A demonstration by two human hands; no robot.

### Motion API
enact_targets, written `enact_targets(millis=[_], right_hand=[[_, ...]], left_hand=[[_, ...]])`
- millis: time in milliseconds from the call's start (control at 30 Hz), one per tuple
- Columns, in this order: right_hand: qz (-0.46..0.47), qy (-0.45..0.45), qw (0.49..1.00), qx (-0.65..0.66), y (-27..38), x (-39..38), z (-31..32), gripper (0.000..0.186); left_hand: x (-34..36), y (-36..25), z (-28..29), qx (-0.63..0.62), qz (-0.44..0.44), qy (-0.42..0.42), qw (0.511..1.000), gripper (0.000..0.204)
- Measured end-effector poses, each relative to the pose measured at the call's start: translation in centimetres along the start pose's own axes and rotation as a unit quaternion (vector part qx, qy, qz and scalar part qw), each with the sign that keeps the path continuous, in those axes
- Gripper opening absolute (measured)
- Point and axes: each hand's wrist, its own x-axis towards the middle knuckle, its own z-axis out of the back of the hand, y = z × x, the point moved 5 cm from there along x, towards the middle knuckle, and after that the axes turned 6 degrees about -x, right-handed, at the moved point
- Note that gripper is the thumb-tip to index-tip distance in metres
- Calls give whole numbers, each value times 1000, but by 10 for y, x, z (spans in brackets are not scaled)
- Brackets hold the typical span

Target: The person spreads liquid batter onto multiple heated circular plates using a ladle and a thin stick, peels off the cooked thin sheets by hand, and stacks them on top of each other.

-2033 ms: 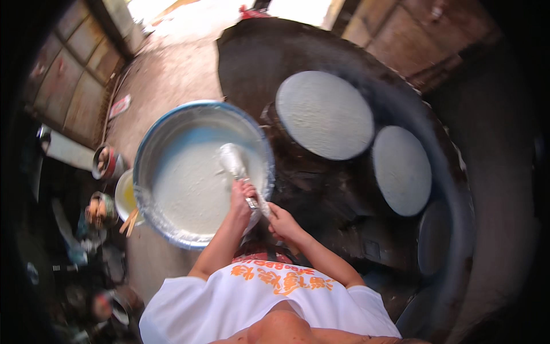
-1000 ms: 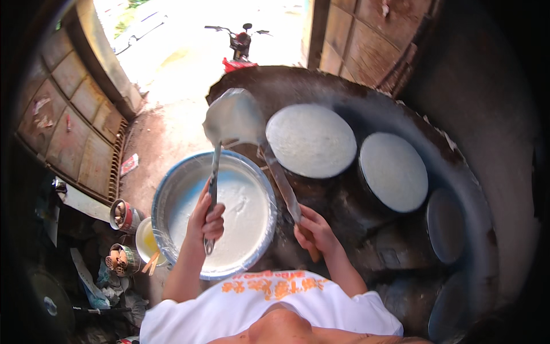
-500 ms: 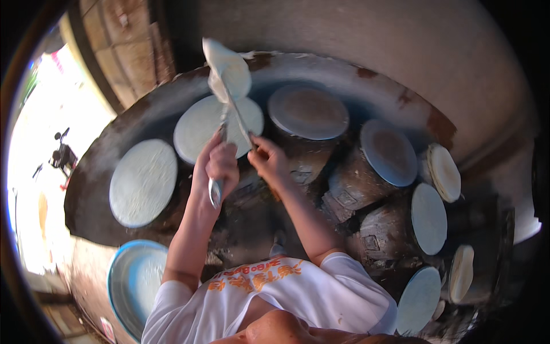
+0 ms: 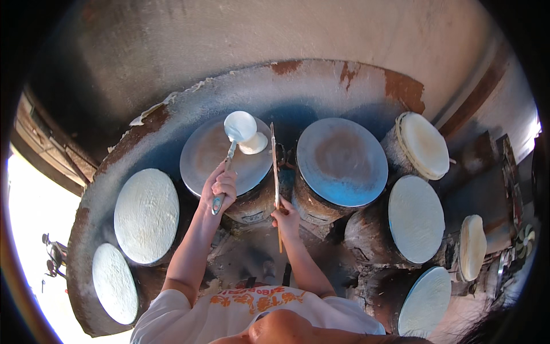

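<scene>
My left hand (image 4: 222, 186) is closed round the handle of a ladle (image 4: 240, 126), its bowl white with batter. The ladle hangs over a round, brown-stained griddle (image 4: 200, 152). A small pool of white batter (image 4: 255, 144) lies on that griddle, just right of the bowl. Between thumb and fingers, my right hand (image 4: 286, 221) grips a long thin wooden spreader (image 4: 275, 172), whitened along its upper part. The spreader points away from me, at the right edge of the same griddle. To its right is a second bare griddle (image 4: 344, 163).
Batter-coated griddles curve round at left (image 4: 146, 217) and right (image 4: 416, 219). Stacked pale flatbreads (image 4: 427, 149) stand at the far right, another stack (image 4: 473, 247) nearer. A curved, crusted metal rim (image 4: 229, 92) runs behind the griddles. A small fan (image 4: 524, 241) is at the right edge.
My view has turned right. The ladle and spreader, crossed together over a coated griddle before, are now apart at the bare griddle to its right. Batter now lies on this griddle.
</scene>
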Motion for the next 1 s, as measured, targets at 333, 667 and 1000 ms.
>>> enact_targets(millis=[333, 667, 1000], right_hand=[[252, -90, 905, -332, 45, 62, -65, 56], [298, -86, 784, -538, 65, 58, -96, 35], [358, -72, 756, -543, 74, 81, -127, 39]], left_hand=[[92, -87, 22, 118, 5, -127, 985, 10], [90, -175, 12, 169, -11, -135, 976, 17], [65, -213, -19, 364, -109, -68, 923, 26]])
